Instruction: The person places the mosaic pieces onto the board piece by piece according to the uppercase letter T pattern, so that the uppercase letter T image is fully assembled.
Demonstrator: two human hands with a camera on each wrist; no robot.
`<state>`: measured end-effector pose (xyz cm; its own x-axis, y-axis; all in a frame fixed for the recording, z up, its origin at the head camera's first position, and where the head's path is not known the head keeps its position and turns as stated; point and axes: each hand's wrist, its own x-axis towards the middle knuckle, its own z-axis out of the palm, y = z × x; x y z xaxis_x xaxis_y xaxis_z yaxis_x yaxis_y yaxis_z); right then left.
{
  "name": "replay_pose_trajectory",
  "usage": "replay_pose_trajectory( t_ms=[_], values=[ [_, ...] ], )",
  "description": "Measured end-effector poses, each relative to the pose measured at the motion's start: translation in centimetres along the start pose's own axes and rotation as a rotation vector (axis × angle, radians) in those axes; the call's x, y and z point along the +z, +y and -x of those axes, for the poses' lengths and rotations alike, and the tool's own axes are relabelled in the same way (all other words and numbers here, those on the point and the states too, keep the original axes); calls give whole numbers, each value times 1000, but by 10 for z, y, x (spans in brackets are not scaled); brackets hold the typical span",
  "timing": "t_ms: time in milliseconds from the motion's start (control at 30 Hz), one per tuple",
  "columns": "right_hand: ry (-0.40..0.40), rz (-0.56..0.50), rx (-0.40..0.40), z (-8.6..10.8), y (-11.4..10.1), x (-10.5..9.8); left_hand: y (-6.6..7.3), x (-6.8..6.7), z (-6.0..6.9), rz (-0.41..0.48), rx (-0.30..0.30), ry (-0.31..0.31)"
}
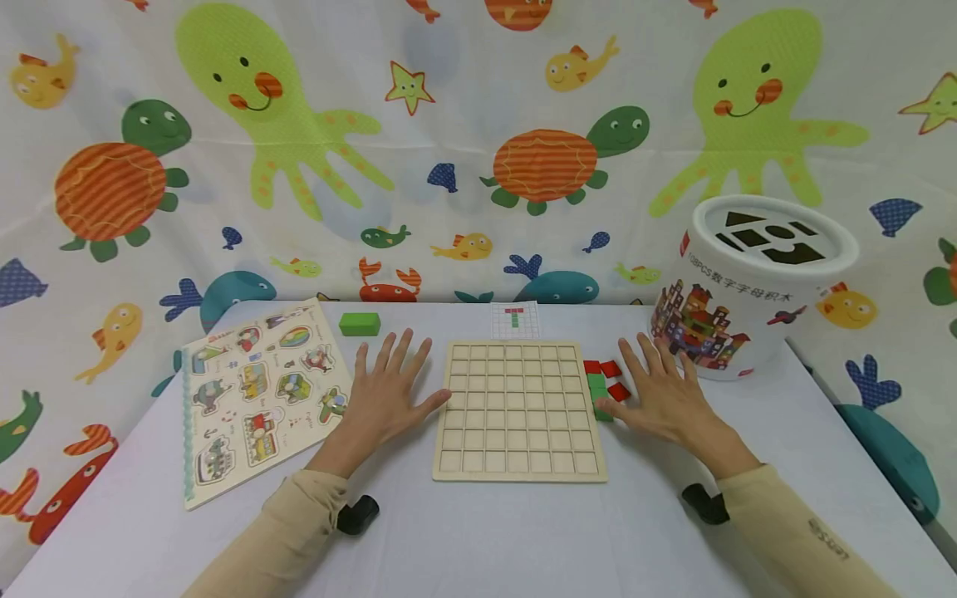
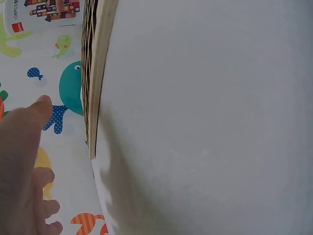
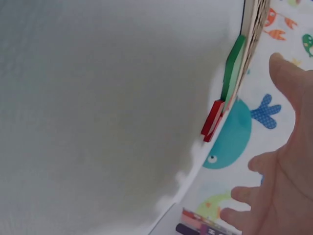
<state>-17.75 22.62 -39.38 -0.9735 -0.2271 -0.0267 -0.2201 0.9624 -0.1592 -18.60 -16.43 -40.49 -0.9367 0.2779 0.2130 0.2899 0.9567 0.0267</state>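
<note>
A wooden grid board (image 1: pixel 519 477) with square cells lies between the two hands. My left hand (image 1: pixel 385 403) spreads its straight fingers at the board's left side, the thumb near its edge; it holds nothing. On the other side my right hand (image 1: pixel 669 407) is also spread and holds nothing, its thumb by the small tiles. Those are red tiles (image 1: pixel 618 391) and green tiles (image 1: pixel 597 384) beside the board's right edge. In the right wrist view, a green tile (image 3: pixel 233 68) and red tiles (image 3: pixel 213 118) show along the board. Behind the board lies a small card (image 1: pixel 514 330) with a red and green T pattern.
A green block (image 1: pixel 360 324) sits beyond the left hand. To the left lies a wooden picture puzzle (image 1: pixel 284 432). A white bucket (image 1: pixel 770 332) with shaped holes in its lid stands at the right rear. Behind the table (image 1: pixel 516 540) hangs a sea-animal cloth (image 1: pixel 449 133).
</note>
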Motion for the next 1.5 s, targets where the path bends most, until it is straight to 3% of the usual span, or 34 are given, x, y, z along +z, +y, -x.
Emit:
replay_pose_trajectory(
  t_ms=[667, 800, 1033, 1233, 1367, 1500],
  values=[
    [-15, 4, -57, 1, 3, 2, 0, 5, -2, 30, 32, -46],
    [-21, -77, -86, 0, 5, 1, 0, 6, -3, 105, 81, -28],
    [-3, -166, -139, 0, 13, -1, 0, 13, -4, 325, 235, -8],
    [-12, -322, -130, 2, 24, 5, 3, 21, -1, 511, 292, -41],
    [-37, -380, -91, 1, 30, 8, 5, 25, 2, 553, 303, -64],
    [-38, -394, -96, 0, 33, 12, 6, 29, 5, 544, 308, -39]
  ],
)
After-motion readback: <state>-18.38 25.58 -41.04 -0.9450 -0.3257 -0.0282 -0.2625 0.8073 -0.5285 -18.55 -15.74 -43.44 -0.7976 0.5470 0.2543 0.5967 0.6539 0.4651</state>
